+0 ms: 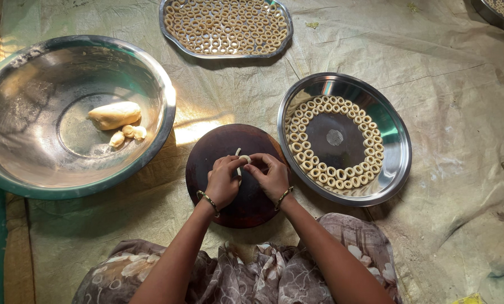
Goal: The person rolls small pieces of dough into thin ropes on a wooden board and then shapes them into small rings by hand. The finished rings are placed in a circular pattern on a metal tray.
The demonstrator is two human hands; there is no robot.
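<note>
Spread over the floor, a pale cloth (460, 112) carries everything. Leftmost, a big steel bowl (15, 95) holds a dough lump (115, 115). On the dark round board (229, 197), my left hand (224, 181) and right hand (272, 175) pinch a thin dough strip (242, 160); squeezing hard could snap it. Right, a plate (395, 141) keeps finished rings (319, 169).

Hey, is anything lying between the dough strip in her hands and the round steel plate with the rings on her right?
Nothing visible does. Both hands, left hand and right hand, pinch the dough strip over the dark round board; the round steel plate sits right beside the board's edge.
</note>
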